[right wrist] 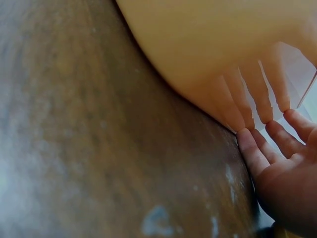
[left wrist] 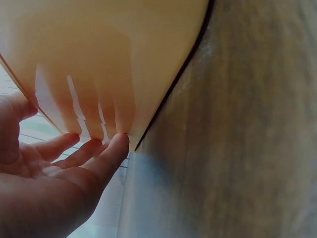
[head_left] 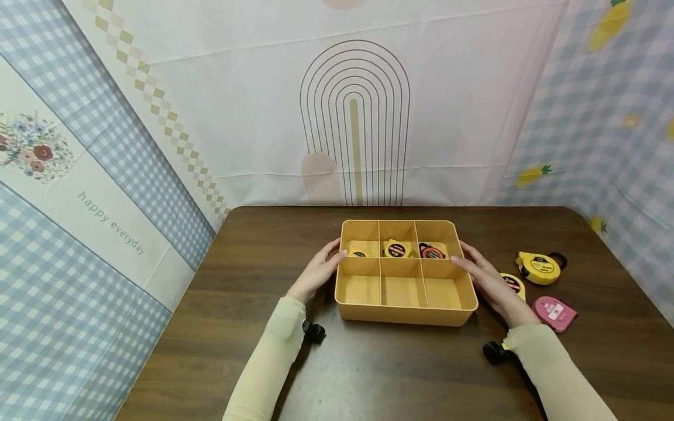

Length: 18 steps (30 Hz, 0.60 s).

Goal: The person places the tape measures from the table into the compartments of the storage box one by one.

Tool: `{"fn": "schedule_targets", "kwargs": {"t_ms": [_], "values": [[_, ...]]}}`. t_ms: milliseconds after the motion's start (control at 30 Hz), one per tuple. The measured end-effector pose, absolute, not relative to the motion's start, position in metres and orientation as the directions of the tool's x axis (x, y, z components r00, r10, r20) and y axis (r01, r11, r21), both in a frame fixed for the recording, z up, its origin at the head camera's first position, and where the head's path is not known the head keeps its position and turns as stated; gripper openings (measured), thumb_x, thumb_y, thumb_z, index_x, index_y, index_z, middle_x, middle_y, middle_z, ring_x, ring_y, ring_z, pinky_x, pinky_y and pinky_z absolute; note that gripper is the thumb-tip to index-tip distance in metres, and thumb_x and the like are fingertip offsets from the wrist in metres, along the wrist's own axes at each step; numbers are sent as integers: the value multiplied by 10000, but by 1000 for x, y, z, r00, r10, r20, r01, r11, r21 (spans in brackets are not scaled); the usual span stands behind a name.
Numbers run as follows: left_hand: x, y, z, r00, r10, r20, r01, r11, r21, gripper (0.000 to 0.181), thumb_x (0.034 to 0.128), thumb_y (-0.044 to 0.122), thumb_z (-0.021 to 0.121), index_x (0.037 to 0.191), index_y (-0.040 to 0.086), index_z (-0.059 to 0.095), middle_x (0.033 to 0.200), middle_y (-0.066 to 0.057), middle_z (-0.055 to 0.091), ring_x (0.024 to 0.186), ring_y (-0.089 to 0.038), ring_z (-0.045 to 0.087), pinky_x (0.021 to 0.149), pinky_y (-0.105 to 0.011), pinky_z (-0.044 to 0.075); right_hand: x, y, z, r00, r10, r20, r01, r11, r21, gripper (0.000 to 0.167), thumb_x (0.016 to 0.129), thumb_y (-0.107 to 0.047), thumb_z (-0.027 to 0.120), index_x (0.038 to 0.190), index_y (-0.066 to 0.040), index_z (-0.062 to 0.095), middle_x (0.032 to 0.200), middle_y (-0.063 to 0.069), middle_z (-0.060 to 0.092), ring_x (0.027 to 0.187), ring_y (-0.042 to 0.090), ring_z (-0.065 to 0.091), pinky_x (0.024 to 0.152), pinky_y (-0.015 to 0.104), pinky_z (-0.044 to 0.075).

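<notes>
A yellow-orange organizer box (head_left: 405, 314) with several compartments stands on the table between the two hands. My left hand (head_left: 318, 272) grips its left side, thumb over the rim; in the left wrist view its fingertips (left wrist: 119, 141) press the glossy outer wall. On the opposite side my right hand (head_left: 489, 283) holds the box likewise, with fingertips (right wrist: 244, 135) against the wall in the right wrist view. The back row contains one tape measure per compartment: a yellow one (head_left: 359, 253) at left, another yellow one (head_left: 397, 249) in the middle, and one with an orange-red label (head_left: 432, 252) at right.
Right of the box lie a yellow tape measure (head_left: 539, 268) with a black strap, a second yellow tape measure (head_left: 515, 284) partly hidden by the right hand, and a pink tape measure (head_left: 554, 313). Patterned cloth (head_left: 453, 117) hangs behind the brown wooden table (head_left: 368, 374).
</notes>
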State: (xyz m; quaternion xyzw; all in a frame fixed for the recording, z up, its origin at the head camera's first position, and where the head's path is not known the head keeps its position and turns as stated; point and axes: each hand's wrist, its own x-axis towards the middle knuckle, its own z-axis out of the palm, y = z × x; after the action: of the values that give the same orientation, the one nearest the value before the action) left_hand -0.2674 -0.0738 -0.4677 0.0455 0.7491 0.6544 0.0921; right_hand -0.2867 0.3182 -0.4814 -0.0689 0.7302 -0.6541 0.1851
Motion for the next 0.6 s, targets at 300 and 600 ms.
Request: {"fn": "schedule_targets", "kwargs": {"t_ms": [300,600], "values": [[-268,-74,-467,-977,196,-88,-64,125,990,594,1066,218,524,1580,40,287,1555,-215,388,1389,-324,440,1107,-485,392,-287,318,-481,-925,-334,-179,142,132,-981,805,1052,-399,522,1635,-131,36,1667,195,61,1459,414,239,871,142,450],[-267,-73,-466,-980,182,-79,-59,115,992,578,1059,209,540,1568,46,320,1521,-198,441,1348,-312,490,1052,-482,453,-284,317,-477,-922,-339,-188,148,139,-979,808,1049,-401,526,1635,-128,41,1665,202,65,1458,399,243,896,153,444]]}}
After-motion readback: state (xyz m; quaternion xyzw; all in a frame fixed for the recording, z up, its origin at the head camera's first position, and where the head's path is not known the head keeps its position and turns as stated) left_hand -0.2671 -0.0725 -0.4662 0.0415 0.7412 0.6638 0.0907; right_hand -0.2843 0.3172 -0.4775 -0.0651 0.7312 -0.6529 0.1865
